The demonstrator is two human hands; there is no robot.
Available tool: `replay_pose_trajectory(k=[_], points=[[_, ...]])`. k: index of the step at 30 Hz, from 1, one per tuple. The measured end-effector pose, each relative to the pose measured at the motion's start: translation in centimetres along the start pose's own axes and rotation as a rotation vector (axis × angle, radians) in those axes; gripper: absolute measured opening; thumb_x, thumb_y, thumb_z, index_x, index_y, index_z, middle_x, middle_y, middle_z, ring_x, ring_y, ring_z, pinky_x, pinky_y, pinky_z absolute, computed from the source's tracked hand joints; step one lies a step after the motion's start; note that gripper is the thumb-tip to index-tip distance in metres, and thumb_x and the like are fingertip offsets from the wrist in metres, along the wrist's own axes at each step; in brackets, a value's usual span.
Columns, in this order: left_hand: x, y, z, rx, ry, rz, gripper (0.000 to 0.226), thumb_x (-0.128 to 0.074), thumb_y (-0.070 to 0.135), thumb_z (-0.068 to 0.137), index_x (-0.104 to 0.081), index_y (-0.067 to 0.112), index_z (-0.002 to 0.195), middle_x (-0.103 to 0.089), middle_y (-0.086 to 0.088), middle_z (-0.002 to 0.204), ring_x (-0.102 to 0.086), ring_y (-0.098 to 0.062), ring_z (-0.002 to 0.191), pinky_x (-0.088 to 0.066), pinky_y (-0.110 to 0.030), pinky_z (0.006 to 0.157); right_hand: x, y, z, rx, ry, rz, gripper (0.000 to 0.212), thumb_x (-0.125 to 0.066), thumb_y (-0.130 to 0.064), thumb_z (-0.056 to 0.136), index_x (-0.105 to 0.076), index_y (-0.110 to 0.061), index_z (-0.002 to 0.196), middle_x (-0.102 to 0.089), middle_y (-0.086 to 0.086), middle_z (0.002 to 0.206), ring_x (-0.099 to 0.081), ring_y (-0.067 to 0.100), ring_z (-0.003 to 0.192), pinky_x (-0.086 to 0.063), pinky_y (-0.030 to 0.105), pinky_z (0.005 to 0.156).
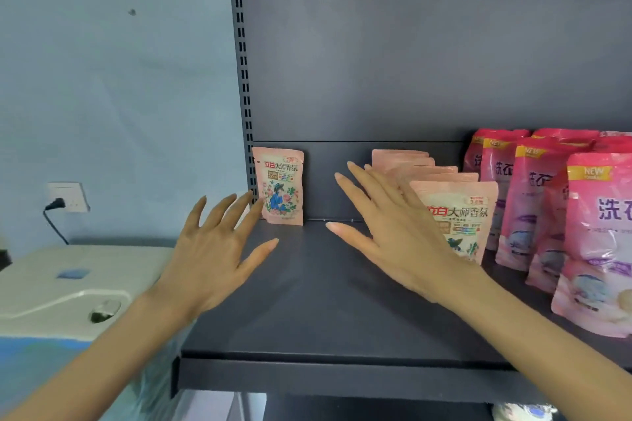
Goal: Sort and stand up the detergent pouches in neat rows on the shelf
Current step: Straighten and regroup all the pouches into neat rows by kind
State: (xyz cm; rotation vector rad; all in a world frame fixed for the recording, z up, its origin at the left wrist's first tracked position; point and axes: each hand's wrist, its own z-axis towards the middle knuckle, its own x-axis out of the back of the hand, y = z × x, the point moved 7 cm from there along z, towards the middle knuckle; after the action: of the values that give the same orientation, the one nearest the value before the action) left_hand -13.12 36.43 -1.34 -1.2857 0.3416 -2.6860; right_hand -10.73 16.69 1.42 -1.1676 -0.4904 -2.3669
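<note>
On shelf (307, 301), pouches (455, 215) marked "大师香氛", "NEW"

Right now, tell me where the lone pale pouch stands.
In the head view, the lone pouch stands upright at the shelf's back left corner, beside the slotted upright, just past the left hand.

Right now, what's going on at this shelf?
A person is tidying detergent pouches on a dark shelf. Both hands are open and hold nothing: the left hand near a lone pale pink pouch, the right hand beside a standing row of pale pink pouches. Bigger bright pink pouches stand further right.
</note>
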Motion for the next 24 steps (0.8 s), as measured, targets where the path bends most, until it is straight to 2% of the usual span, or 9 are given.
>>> replay_pose_trajectory(k=[2,5,9,13,18,21,24], points=[[-0.6,-0.8,0.5,0.000,-0.001,0.019,0.067,-0.021,0.055,0.090,-0.056,0.011,0.127,-0.060,-0.009,0.127,-0.059,-0.026,0.113,-0.041,-0.052,0.097,-0.6,-0.3,1.5,0.010,0.028,-0.018,0.067,-0.025,-0.060,0.094,-0.021,-0.022,0.148,-0.018,0.001,0.156,-0.016,0.020,0.144,-0.023,0.045,0.113],[-1.8,-2.1,2.1,0.005,0.006,0.037,0.067,-0.022,0.055,0.090,-0.058,0.011,0.125,-0.062,-0.009,0.124,-0.061,-0.027,0.110,-0.043,-0.053,0.094,-2.5,-0.6,3.9,0.034,-0.010,0.003,0.068,-0.030,-0.058,0.095,-0.011,-0.023,0.150,-0.007,-0.001,0.158,-0.006,0.018,0.146,-0.012,0.044,0.115],[-3.3,-3.2,5.0,0.014,0.038,0.020,0.064,-0.025,0.054,0.089,-0.059,0.012,0.124,-0.062,-0.007,0.123,-0.061,-0.025,0.110,-0.043,-0.053,0.094,-5.2,-0.4,6.8,0.033,-0.073,-0.003,0.069,-0.026,-0.056,0.095,0.001,-0.022,0.150,0.006,-0.001,0.158,0.005,0.017,0.146,-0.004,0.043,0.117],[-4.1,-3.8,8.2,-0.020,0.125,0.019,0.062,-0.027,0.051,0.089,-0.060,0.011,0.122,-0.064,-0.007,0.121,-0.063,-0.025,0.107,-0.044,-0.052,0.094,-7.8,-0.3,9.5,-0.007,-0.105,0.054,0.070,-0.026,-0.055,0.095,0.004,-0.022,0.149,0.011,-0.002,0.158,0.007,0.016,0.145,-0.003,0.041,0.117],[-6.2,-5.0,11.8,-0.038,0.138,0.041,0.062,-0.027,0.050,0.088,-0.061,0.009,0.121,-0.065,-0.008,0.119,-0.063,-0.025,0.106,-0.045,-0.052,0.092,-9.9,0.0,13.0,-0.029,-0.074,0.050,0.073,-0.031,-0.055,0.095,0.007,-0.022,0.149,0.011,-0.001,0.158,0.004,0.018,0.145,-0.007,0.042,0.116],[-7.2,-5.8,14.1,-0.072,0.162,0.053,0.056,-0.040,0.051,0.090,-0.062,0.007,0.118,-0.065,-0.010,0.117,-0.064,-0.027,0.104,-0.047,-0.053,0.089,-10.6,0.1,15.1,-0.061,-0.051,0.054,0.078,-0.037,-0.053,0.094,0.008,-0.021,0.149,0.009,0.001,0.158,-0.001,0.020,0.145,-0.012,0.042,0.116],[-8.3,-6.4,16.2,-0.116,0.180,0.027,0.051,-0.066,0.042,0.077,-0.064,0.006,0.114,-0.066,-0.013,0.115,-0.065,-0.029,0.102,-0.048,-0.054,0.086,-11.3,-0.1,17.0,-0.106,-0.028,0.076,0.078,-0.042,-0.050,0.093,0.002,-0.020,0.149,0.005,0.003,0.158,-0.010,0.022,0.145,-0.018,0.042,0.114]])
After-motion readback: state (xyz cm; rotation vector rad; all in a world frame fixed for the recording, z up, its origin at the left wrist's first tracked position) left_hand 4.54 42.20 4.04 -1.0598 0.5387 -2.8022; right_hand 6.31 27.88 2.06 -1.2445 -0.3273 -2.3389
